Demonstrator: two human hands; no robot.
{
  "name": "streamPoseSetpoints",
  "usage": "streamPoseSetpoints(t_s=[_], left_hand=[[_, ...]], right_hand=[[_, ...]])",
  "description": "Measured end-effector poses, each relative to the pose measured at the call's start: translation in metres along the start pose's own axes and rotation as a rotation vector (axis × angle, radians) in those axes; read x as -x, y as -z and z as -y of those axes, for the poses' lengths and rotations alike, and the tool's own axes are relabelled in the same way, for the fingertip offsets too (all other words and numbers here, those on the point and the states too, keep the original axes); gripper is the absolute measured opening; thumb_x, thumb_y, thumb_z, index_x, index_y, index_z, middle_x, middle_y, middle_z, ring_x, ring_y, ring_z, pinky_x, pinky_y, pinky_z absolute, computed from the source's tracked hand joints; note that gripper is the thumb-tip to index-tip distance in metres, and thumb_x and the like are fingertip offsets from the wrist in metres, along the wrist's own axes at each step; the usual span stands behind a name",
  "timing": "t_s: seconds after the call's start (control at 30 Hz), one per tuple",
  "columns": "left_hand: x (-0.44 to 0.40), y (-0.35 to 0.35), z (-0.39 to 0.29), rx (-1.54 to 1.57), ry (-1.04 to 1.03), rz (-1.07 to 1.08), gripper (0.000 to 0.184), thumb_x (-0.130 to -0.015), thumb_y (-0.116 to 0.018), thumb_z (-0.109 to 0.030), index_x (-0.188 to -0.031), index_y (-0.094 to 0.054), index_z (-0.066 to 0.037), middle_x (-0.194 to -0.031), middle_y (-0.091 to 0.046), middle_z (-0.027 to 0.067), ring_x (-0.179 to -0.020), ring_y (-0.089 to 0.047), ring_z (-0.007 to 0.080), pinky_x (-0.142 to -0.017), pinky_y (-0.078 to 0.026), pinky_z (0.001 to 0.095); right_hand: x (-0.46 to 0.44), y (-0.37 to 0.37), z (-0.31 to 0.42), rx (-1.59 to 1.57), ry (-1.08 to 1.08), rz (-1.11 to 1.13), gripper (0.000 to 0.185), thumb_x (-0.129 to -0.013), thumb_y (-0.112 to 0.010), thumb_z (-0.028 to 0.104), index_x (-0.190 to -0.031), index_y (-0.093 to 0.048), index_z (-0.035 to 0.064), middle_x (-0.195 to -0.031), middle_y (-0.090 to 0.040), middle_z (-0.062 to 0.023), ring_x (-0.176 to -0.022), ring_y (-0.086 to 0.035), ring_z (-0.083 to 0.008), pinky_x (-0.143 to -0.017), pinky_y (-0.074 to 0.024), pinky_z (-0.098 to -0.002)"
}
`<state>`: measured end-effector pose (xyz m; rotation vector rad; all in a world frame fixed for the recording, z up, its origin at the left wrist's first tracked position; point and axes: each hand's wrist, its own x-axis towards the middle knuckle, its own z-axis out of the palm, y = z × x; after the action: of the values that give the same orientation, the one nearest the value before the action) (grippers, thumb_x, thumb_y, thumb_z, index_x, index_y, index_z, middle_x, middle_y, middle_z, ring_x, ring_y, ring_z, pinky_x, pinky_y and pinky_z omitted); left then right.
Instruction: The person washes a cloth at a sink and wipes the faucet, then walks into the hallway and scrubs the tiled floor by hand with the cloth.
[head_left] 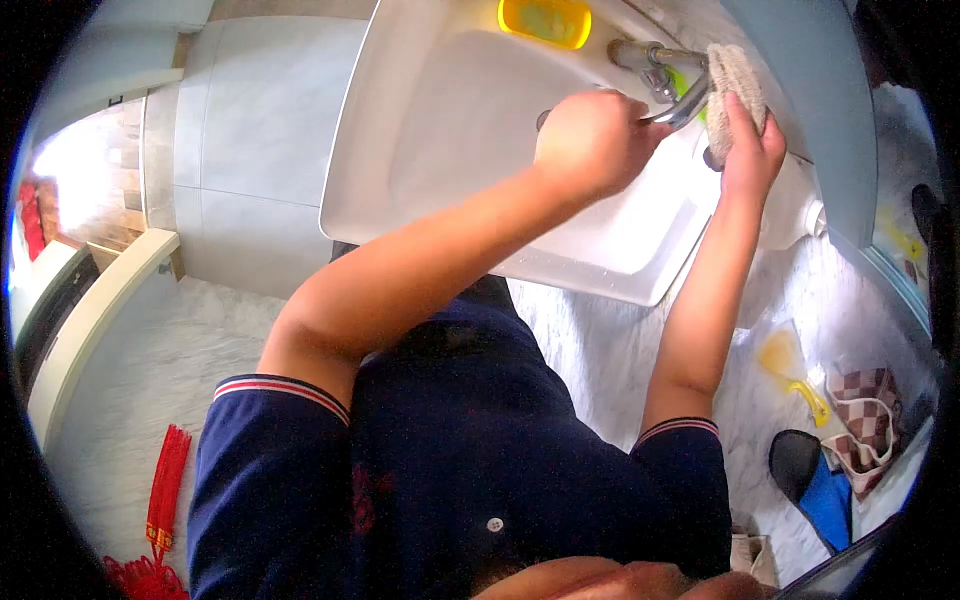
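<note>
My left hand (597, 142) is closed in a fist round the end of a curved metal tap spout (690, 103) above the white sink (445, 170). My right hand (752, 155) grips a beige ribbed cloth (733, 85), fingers along its right side. The cloth lies against the far end of the spout, beside the tap's wall fitting (640, 55). Behind the spout, a bright green thing shows in part, too hidden to name. My left fist covers the spout's tip.
A yellow soap dish (545, 22) sits on the sink's far rim. Right of the sink stands a white bottle (795, 212). On the marble-patterned floor lie a yellow-handled brush (805, 395), a blue and black item (815, 490) and a checked cloth (865, 420). A red tassel (168, 490) hangs at left.
</note>
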<state>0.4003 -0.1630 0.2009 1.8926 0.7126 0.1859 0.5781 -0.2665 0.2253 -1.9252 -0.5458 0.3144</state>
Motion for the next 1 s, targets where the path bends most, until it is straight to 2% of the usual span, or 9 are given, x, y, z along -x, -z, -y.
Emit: streamPoseSetpoints(t_s=[0.23,0.33,0.47,0.67,0.73,0.8,0.9,0.93,1.0], left_hand=[[0.018,0.018,0.056,0.072,0.092,-0.068,0.035,-0.085,-0.068,-0.032,-0.107,-0.072,-0.006,-0.1,-0.072,0.0151,-0.092,-0.07,0.0294,-0.083,-0.054,0.0363],[0.038,0.041,0.073,0.117,0.173,-0.072,0.026,-0.091,-0.065,-0.024,-0.104,-0.072,-0.003,-0.1,-0.073,0.0141,-0.092,-0.07,0.0203,-0.083,-0.053,0.0319],[0.07,0.073,0.103,0.037,0.28,-0.054,0.026,-0.092,-0.065,-0.023,-0.103,-0.072,-0.001,-0.096,-0.073,0.0118,-0.088,-0.068,0.0162,-0.082,-0.053,0.0302],[0.137,0.113,0.153,0.074,0.44,-0.089,0.025,-0.092,-0.061,-0.02,-0.1,-0.071,0.002,-0.087,-0.071,0.0074,-0.086,-0.066,0.0124,-0.08,-0.052,0.0277],[0.161,0.125,0.163,0.088,0.499,-0.099,0.025,-0.092,-0.061,-0.019,-0.099,-0.071,0.003,-0.086,-0.071,0.0071,-0.085,-0.065,0.0122,-0.08,-0.051,0.0272],[0.189,0.134,0.175,0.137,0.54,-0.14,0.026,-0.092,-0.061,-0.019,-0.099,-0.07,0.004,-0.086,-0.07,0.0071,-0.084,-0.065,0.0121,-0.079,-0.051,0.0267],[0.231,0.152,0.183,0.192,0.605,-0.226,0.026,-0.092,-0.061,-0.02,-0.098,-0.071,0.003,-0.085,-0.071,0.0073,-0.084,-0.065,0.0118,-0.079,-0.05,0.0261],[0.246,0.163,0.18,0.203,0.61,-0.245,0.025,-0.092,-0.061,-0.02,-0.098,-0.071,0.003,-0.085,-0.071,0.0072,-0.085,-0.065,0.0118,-0.079,-0.05,0.0259],[0.285,0.176,0.198,0.163,0.668,-0.314,0.029,-0.087,-0.065,-0.03,-0.1,-0.073,-0.005,-0.086,-0.072,0.0132,-0.08,-0.068,0.0225,-0.075,-0.051,0.0341]], right_hand=[[0.064,-0.018,0.028,0.655,0.582,0.14,0.046,-0.079,-0.076,0.023,-0.121,-0.067,0.0058,-0.105,-0.069,-0.0157,-0.093,-0.068,-0.0294,-0.083,-0.0534,-0.0387],[0.103,-0.034,0.034,0.763,0.417,0.211,0.051,-0.075,-0.075,0.014,-0.124,-0.066,0.0093,-0.104,-0.067,-0.0126,-0.093,-0.067,-0.0297,-0.082,-0.053,-0.0377],[0.12,-0.055,-0.002,0.659,0.638,0.021,0.052,-0.075,-0.075,0.018,-0.125,-0.065,0.0116,-0.108,-0.066,-0.0157,-0.091,-0.067,-0.0322,-0.074,-0.0545,-0.0393],[0.157,-0.068,-0.004,0.667,0.438,0.144,0.049,-0.075,-0.074,0.024,-0.123,-0.067,0.0146,-0.106,-0.067,-0.0145,-0.089,-0.067,-0.0327,-0.075,-0.0543,-0.0407],[0.18,-0.078,-0.015,0.693,0.24,0.3,0.042,-0.077,-0.073,0.029,-0.116,-0.07,0.0129,-0.092,-0.069,-0.0145,-0.086,-0.068,-0.033,-0.074,-0.0541,-0.04],[0.191,-0.08,-0.038,0.55,-0.045,0.374,0.039,-0.08,-0.072,0.03,-0.112,-0.071,0.0081,-0.089,-0.071,-0.0146,-0.085,-0.069,-0.0305,-0.076,-0.054,-0.0378],[0.203,-0.08,-0.031,0.295,-0.246,0.367,0.038,-0.082,-0.071,0.03,-0.11,-0.071,0.0038,-0.093,-0.073,-0.015,-0.086,-0.07,-0.0266,-0.078,-0.0535,-0.0352],[0.205,-0.081,-0.007,0.289,-0.177,0.403,0.038,-0.084,-0.07,0.028,-0.111,-0.07,0.0009,-0.096,-0.073,-0.0119,-0.086,-0.069,-0.0183,-0.078,-0.0529,-0.0314],[0.211,-0.098,0.013,0.115,-0.24,0.443,0.036,-0.086,-0.069,0.022,-0.113,-0.068,-0.0019,-0.096,-0.073,-0.0091,-0.085,-0.067,-0.0145,-0.077,-0.0528,-0.0288]])
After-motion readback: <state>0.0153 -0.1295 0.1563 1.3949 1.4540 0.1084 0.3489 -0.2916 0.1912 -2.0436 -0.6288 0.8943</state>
